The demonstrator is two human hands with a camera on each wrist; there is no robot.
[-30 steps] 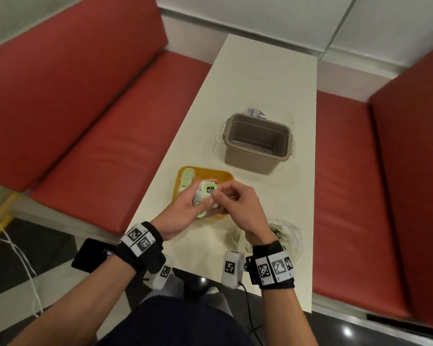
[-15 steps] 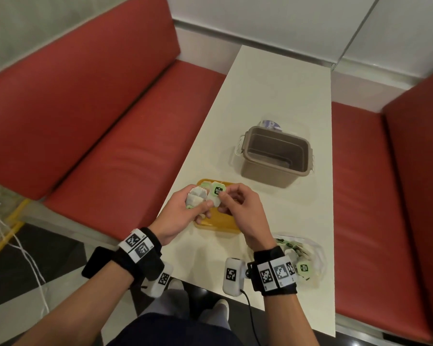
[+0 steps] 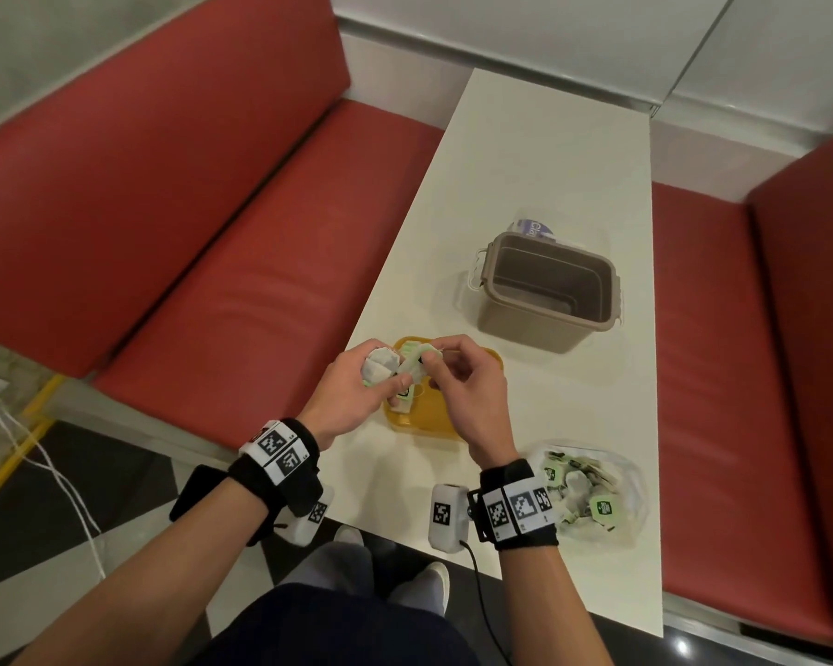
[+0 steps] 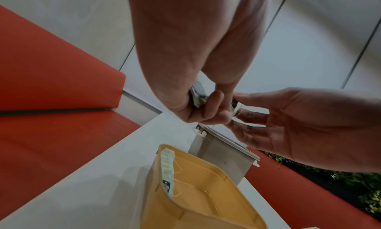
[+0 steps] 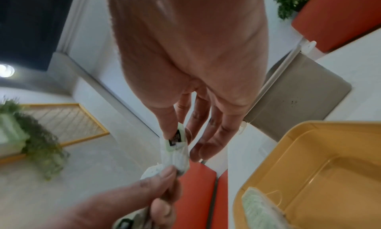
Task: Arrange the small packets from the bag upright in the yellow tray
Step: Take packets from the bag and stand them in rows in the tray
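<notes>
A yellow tray [image 3: 434,415] [image 4: 206,198] [image 5: 309,175] sits near the table's front edge, with a row of packets [image 4: 168,169] [image 5: 259,211] standing upright against its left wall. Above it my left hand [image 3: 357,391] grips a bunch of small white-and-green packets [image 3: 378,370]. My right hand [image 3: 462,391] pinches one packet [image 3: 417,360] [image 5: 176,144] between thumb and forefinger, right at the left hand's thumb. The clear bag [image 3: 583,492] with several more packets lies at the front right of the table.
An open grey-brown bin [image 3: 549,290] stands just beyond the tray, with a small clear pack [image 3: 532,228] behind it. Red benches [image 3: 212,262] flank the narrow white table [image 3: 539,151]. Cables [image 3: 34,454] trail on the floor at the left.
Both hands stay together above the tray. My right hand's pinched packet has come a little away from the left hand's bunch. The head view has shifted.
</notes>
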